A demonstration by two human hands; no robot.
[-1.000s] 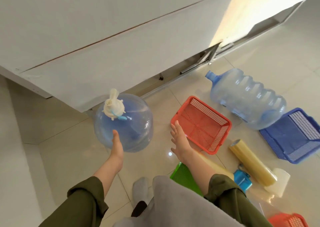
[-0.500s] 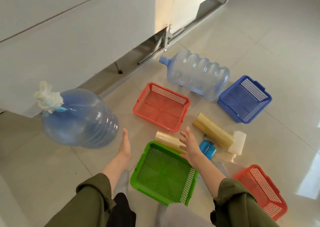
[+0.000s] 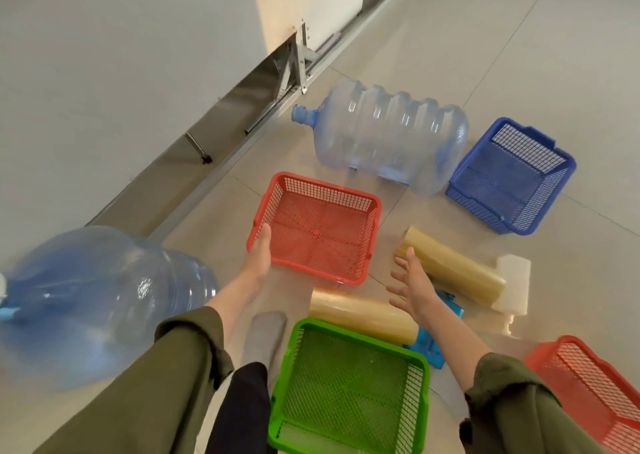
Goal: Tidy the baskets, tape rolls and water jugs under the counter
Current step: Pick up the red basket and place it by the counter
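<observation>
the red basket [image 3: 317, 226] sits upright on the floor [image 3: 519, 55] near the gap under the desk [image 3: 121, 55], and the left hand [image 3: 259, 257] reaches its near-left corner, thumb over the rim, though whether the fingers have closed on it is hidden. the right hand [image 3: 414, 285] hovers with fingers spread apart, empty, above two yellowish tape rolls [image 3: 453, 270] lying on their sides beside a blue dispenser [image 3: 429, 346] that is mostly covered. beyond the basket a clear water jug [image 3: 388, 138] lies on its side, neck toward the desk, touching a tilted blue basket [image 3: 512, 176]. a second jug [image 3: 100, 301] lies at the left, its neck cut off by the frame edge and blurred. a green basket [image 3: 349, 387] and another red basket [image 3: 595, 391], partly out of frame, sit close to the person's legs. judging by the scatter, the tidying looks barely started: nothing seen is under the desk yet, baskets are unstacked, and both jugs still need placing. a whitish block [image 3: 512, 283] by the far roll is hard to identify.
</observation>
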